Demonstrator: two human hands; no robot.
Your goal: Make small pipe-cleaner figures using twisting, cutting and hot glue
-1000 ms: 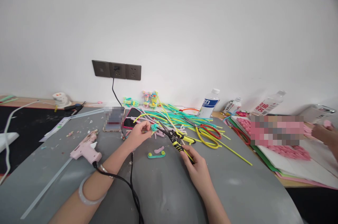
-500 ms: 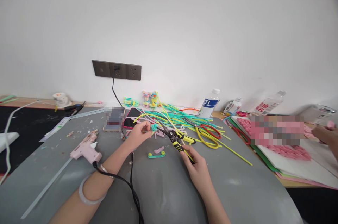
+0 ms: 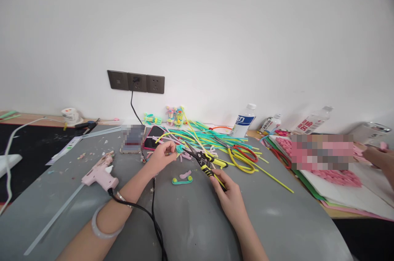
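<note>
Pinched in the fingers of my left hand (image 3: 164, 155) is a small teal coil of pipe cleaner (image 3: 179, 149). My right hand (image 3: 227, 191) is closed round the yellow-and-black handles of a pair of pliers (image 3: 205, 164). The pliers' dark jaws point at the coil and reach its right side; whether they grip it I cannot tell. Just below lie a teal pipe cleaner strip (image 3: 182, 182) with yellow curled ends and a short lilac piece (image 3: 185, 175). Behind the hands spreads a heap of teal, yellow and lilac pipe cleaners (image 3: 212, 136).
A pink glue gun (image 3: 100, 174) lies at left, its black cord passing by my left forearm. Scissors (image 3: 241, 158) with red and yellow handles rest to the right. A bottle (image 3: 243, 121) stands at the wall. Another person's hand (image 3: 380, 158) is at far right.
My hands, the coil and the pliers stay nearly in place. At the far right, the other person's hand has shifted slightly.
</note>
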